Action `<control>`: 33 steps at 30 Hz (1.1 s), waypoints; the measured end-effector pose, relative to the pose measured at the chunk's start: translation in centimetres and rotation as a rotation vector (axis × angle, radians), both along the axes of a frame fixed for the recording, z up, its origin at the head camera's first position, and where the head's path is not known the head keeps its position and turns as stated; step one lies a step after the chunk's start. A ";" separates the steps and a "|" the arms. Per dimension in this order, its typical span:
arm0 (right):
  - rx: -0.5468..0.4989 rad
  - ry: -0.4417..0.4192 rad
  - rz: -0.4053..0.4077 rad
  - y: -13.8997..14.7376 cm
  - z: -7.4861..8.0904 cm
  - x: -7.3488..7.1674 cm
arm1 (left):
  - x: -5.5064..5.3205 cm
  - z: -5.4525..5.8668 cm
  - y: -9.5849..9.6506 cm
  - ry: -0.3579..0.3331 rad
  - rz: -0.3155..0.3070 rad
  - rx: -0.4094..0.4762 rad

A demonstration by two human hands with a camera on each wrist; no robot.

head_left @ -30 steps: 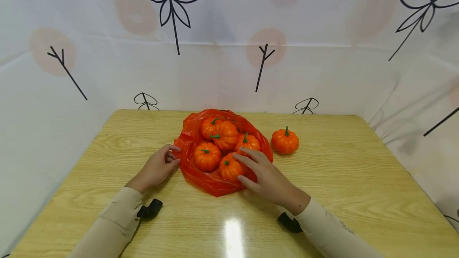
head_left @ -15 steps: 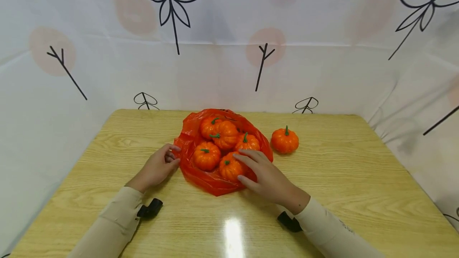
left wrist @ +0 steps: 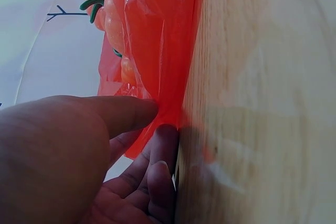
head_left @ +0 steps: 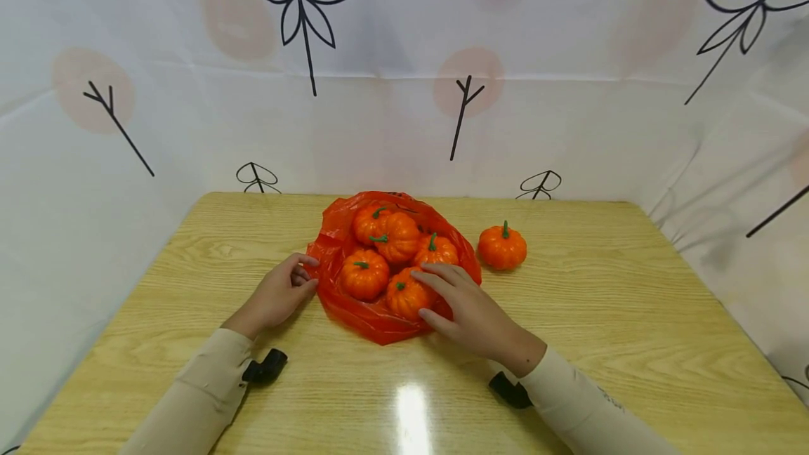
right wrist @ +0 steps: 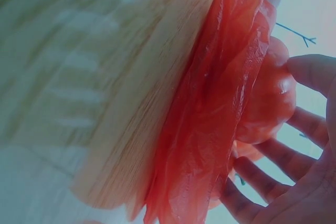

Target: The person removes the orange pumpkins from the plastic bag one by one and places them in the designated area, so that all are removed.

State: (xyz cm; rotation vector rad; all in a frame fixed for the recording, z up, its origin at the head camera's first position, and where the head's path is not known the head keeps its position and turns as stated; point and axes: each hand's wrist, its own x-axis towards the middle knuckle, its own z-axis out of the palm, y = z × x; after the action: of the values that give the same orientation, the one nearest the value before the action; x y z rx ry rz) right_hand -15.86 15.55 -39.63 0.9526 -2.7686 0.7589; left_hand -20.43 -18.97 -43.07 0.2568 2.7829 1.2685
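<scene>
Red bag (head_left: pixel 378 330) sits open mid-frame, five orange pumpkins (head_left: pixel 364 276) showing inside. Left hand (head_left: pixel 277 295) has the bag's edge pinched between thumb and finger; right hand's (head_left: pixel 464 311) splayed wide, fingers pretty straight, touching the front pumpkin (head_left: pixel 404 298). Another loose pumpkin (head_left: pixel 502 249) is on the table (head_left: pixel 632 314), right of centre.

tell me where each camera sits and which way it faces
Head: worn on the head, facing forward and down at the table, red bag and pumpkins, backdrop beyond; left hand, right hand and sleeves show.
Left wrist: on the left wrist, looking past that hand's fingers to the bag's side.
Right wrist: on the right wrist, facing the bag and pumpkins, that hand's spread fingers at the picture's right.
Both wrist views share the bag, pumpkins and table.
</scene>
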 end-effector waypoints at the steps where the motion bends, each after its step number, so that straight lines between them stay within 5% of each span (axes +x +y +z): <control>1: 0.000 0.000 0.000 0.0 0.0 0.0 | 0.0 0.0 0.0 0.001 0.000 0.000; 33: 0.024 -0.003 -0.028 -0.2 -0.1 0.0 | 0.1 0.3 0.1 0.007 -0.006 -0.005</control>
State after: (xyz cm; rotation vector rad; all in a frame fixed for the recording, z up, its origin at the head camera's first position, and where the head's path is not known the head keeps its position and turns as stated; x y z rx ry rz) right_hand -15.89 15.39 -39.77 0.9153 -2.7937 0.7245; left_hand -20.31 -18.86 -42.76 0.2690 2.7885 1.2623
